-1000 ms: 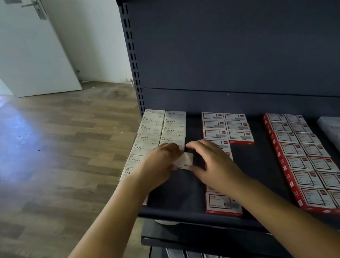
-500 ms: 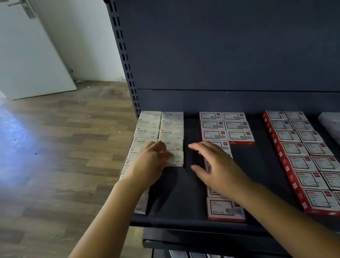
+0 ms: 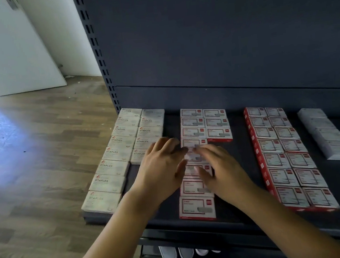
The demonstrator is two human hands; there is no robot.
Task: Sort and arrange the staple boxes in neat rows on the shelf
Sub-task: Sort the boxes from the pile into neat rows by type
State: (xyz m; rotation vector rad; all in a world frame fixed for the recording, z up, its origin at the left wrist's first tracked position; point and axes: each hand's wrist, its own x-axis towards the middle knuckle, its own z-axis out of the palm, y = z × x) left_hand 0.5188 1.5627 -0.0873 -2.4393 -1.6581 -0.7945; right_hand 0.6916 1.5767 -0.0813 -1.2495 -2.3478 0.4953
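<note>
Both forearms extended forward, converging. Left hand (image 3: 160,167) palm down, fingers straight and loosely spread. Right hand (image 3: 221,169) likewise flat, fingertips near the left's.

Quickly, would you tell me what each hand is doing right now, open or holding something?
Left hand: open, fingers extended, holding nothing.
Right hand: open, fingers spread over the middle column of red-and-white staple boxes, gripping none.

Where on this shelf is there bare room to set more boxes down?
Bare shelf lies right of the red-and-white column, below its short second column. More below the short beige column. The far-right red block is packed.
</note>
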